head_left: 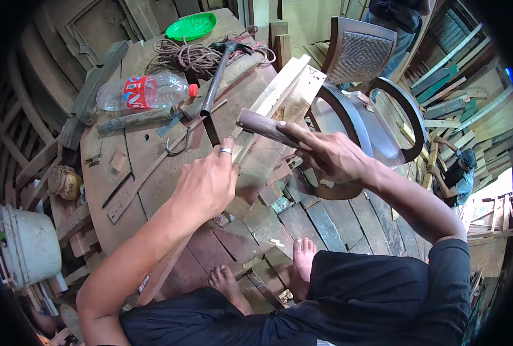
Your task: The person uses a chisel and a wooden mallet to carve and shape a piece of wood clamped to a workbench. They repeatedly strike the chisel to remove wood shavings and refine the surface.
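My left hand (207, 187) grips a narrow wooden piece (238, 150) at the middle of the workbench, with a ringed finger along it. My right hand (331, 158) holds a dark, rounded wooden block (261, 126) over that piece, just right of my left fingers. Pale boards (285, 92) with small dark marks lie beyond both hands. A hammer (215, 83) with a dark metal handle lies to the left of the boards, near a metal hook (175, 149).
The workbench (141, 199) holds a plastic bottle (132, 95), rope (184, 55), a green tray (193, 26) and tubing (132, 121). An armchair (377, 130) stands at right; a bucket (31, 242) is lower left. One person (464, 176) crouches far right; another (392, 11) stands behind the chair.
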Demonstrator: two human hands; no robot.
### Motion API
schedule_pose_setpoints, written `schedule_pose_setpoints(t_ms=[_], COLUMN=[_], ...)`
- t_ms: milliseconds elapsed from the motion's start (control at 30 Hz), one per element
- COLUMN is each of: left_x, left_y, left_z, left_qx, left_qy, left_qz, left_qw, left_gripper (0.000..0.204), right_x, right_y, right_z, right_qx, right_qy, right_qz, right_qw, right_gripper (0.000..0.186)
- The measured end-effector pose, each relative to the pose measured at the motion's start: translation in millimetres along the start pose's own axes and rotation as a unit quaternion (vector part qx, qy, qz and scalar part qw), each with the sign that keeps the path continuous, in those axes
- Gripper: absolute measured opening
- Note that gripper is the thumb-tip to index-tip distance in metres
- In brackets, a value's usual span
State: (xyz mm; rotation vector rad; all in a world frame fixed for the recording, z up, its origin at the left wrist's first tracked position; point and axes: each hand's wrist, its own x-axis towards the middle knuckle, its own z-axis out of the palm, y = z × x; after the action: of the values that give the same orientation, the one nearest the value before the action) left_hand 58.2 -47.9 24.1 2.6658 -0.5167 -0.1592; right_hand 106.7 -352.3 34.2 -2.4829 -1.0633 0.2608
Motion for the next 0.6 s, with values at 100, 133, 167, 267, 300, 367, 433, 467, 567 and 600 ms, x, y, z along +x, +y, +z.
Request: schedule_pose_setpoints(t_ms=[100,133,167,267,300,367,433,467,567,600], left_x=[2.2,3.8,3.7,3.6,3.7,3.0,-1.2,-1.7,4.6,5.5], left_y=[4.1,6.1,6.2,5.6,4.4,1.9,-0.3,0.6,5.8,6.0], left_z=[-1.5,-1.6,-2.0,-1.8,0.2,1.1,-1.1,-1.9,-0.5,0.3], left_qx=[-0.002,-0.011,-0.011,-0.009,-0.010,-0.009,-0.005,-0.005,-0.008,-0.011], left_qy=[-0.004,-0.010,-0.009,-0.010,-0.005,0.000,0.005,0.003,0.008,0.003], left_qz=[-0.004,-0.006,-0.006,-0.007,-0.001,0.003,0.003,0.005,0.014,0.010], left_qw=[1.000,1.000,1.000,1.000,1.000,1.000,1.000,1.000,1.000,1.000], left_gripper=[0.049,0.048,0.048,0.045,0.044,0.043,0.044,0.044,0.045,0.045], right_x=[12.0,15.8,19.3,22.4,24.5,19.3,16.2,16.7,19.1,21.1], right_y=[31.6,49.3,54.6,58.7,58.3,47.3,25.3,30.1,80.6,85.9], right_z=[-13.3,-16.7,-27.3,-34.8,-26.8,-7.1,-8.1,-11.6,-28.1,-33.7], right_qx=[-0.079,-0.088,-0.089,-0.112,-0.066,-0.045,-0.091,-0.104,-0.149,-0.172], right_qy=[0.125,0.173,0.185,0.170,0.152,0.142,0.073,0.088,0.188,0.207], right_qz=[-0.024,0.010,0.070,0.076,0.078,0.014,-0.041,-0.062,-0.019,0.004], right_qw=[0.989,0.981,0.976,0.976,0.983,0.989,0.992,0.989,0.971,0.963], right_gripper=[0.064,0.055,0.058,0.069,0.071,0.073,0.072,0.068,0.057,0.055])
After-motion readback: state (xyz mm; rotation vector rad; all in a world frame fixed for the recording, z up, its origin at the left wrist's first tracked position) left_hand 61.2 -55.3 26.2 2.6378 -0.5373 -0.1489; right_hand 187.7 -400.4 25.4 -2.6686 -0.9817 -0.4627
